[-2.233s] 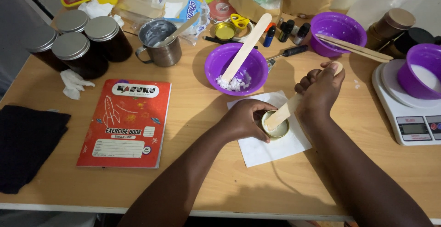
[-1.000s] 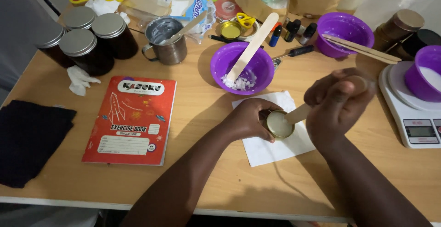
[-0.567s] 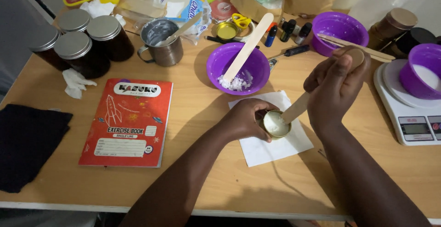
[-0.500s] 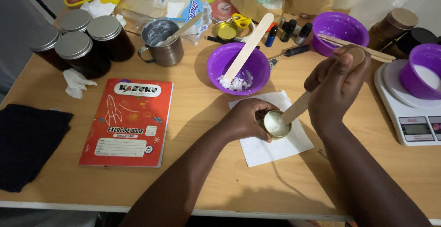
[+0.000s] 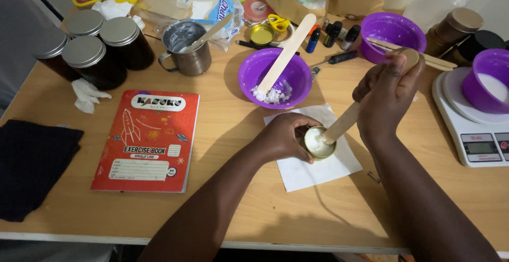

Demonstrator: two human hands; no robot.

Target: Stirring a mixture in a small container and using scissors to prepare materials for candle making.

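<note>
Barely shifted since a moment ago, the right hand (image 5: 386, 95) stays clenched round the wooden stick (image 5: 344, 123), its tip in the small round tin (image 5: 318, 142). Left hand (image 5: 283, 137) grips the tin's side on white paper (image 5: 315, 169). Tin looks light, rigid; its white filling soft. Best held by the rim wall.

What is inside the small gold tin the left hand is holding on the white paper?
The small gold tin holds a white creamy substance, with the lower end of a wooden stick from the right hand dipped in. The left hand covers the tin's near side; its depth is hidden.
</note>
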